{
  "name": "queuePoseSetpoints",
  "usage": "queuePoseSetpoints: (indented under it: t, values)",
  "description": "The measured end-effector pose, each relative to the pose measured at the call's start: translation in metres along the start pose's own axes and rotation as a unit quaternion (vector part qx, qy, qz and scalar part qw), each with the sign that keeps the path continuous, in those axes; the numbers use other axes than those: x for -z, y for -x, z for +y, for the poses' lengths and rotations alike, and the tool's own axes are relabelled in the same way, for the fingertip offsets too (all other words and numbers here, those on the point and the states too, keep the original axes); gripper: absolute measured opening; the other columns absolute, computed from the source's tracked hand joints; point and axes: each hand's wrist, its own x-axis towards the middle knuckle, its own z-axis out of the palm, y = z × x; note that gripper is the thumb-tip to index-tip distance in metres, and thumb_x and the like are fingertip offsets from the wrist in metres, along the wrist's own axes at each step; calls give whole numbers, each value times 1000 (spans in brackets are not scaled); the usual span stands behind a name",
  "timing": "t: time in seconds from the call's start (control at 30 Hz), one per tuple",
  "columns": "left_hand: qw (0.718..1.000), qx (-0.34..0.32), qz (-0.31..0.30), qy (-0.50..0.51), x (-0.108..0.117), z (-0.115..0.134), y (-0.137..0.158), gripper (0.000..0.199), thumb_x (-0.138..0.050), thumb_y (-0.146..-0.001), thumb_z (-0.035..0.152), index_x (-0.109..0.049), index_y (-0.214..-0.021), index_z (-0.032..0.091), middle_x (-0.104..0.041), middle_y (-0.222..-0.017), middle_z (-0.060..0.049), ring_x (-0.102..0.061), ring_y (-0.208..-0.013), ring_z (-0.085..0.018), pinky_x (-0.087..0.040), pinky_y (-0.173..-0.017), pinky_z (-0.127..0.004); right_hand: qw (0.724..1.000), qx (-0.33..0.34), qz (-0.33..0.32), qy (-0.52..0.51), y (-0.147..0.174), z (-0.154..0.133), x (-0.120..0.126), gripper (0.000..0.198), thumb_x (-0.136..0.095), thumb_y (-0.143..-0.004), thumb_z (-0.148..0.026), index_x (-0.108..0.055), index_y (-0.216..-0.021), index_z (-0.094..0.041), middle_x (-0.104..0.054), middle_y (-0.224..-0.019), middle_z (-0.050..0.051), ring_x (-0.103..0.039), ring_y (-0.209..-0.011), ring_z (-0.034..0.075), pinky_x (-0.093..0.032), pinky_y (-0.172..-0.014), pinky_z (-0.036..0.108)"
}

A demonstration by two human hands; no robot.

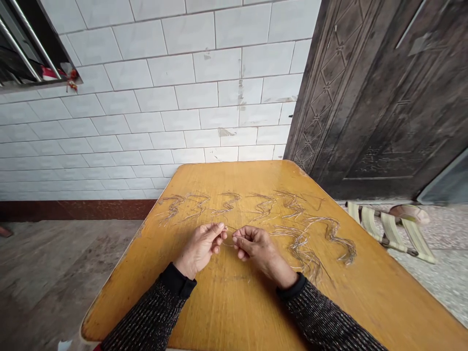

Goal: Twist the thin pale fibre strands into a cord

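Observation:
Over the middle of the table my left hand (pixel 204 243) and my right hand (pixel 258 249) face each other, fingertips pinched. Between them runs a thin piece of wire (pixel 227 244), slightly curved, with both hands closed on it. Just right of my right hand lies a loose bundle of bent wires (pixel 300 239). Beyond the hands, several small wavy bunches of wire (pixel 226 202) lie in a row across the table. A longer wavy bundle (pixel 332 229) rests farther right.
The yellow wooden table (pixel 219 312) reaches to a white tiled wall (pixel 204 97). At the right stand a dark carved door (pixel 383 107) and, on the floor, a seat with pale straps (pixel 391 231). A barred window (pixel 25 44) is at upper left.

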Motion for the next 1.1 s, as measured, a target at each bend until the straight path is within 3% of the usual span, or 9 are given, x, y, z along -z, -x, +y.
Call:
queuePoseSetpoints:
  t: [0.13,0.23,0.47,0.87,1.1]
  values:
    - [999,-14,-5,-41,1,2,1,43,-53,-75,53,-60,-83,12,-57,-76,-4,-45,-55,-6,-28,-41,-16,1000,-6,23,-11,1,-5,-1,29,-65,-57,-39,-49,-61,-15,-52,-48,-5,-44,-35,5,-33,-35,17]
    - [998,-20,15,-54,1,3,1,44,-53,-74,55,-60,-84,12,-57,-78,-5,-45,-57,-7,-28,-42,-17,1000,-1,27,-12,1,-6,0,28,-65,-57,-38,-50,-61,-15,-51,-46,-5,-45,-35,5,-33,-35,17]
    - [1000,-1,-11,-26,2,3,2,28,-71,-65,35,-60,-78,13,-55,-74,-1,-43,-55,-5,-28,-44,-16,999,8,35,-10,1,-7,0,26,-65,-58,-36,-50,-63,-14,-52,-46,-5,-46,-35,5,-33,-35,16]
    - [996,62,-43,50,6,1,0,26,-75,-61,24,-62,-81,14,-53,-69,2,-44,-52,-3,-29,-44,-16,1000,15,26,-8,1,-3,-1,27,-66,-59,-37,-51,-63,-15,-53,-47,-4,-49,-36,6,-37,-37,17]
    - [995,66,-51,56,10,-2,-2,26,-76,-59,20,-62,-80,13,-53,-66,1,-43,-51,-3,-29,-44,-15,1000,7,24,-12,2,-3,-2,32,-68,-57,-41,-51,-63,-15,-53,-46,-4,-49,-37,7,-37,-37,17]
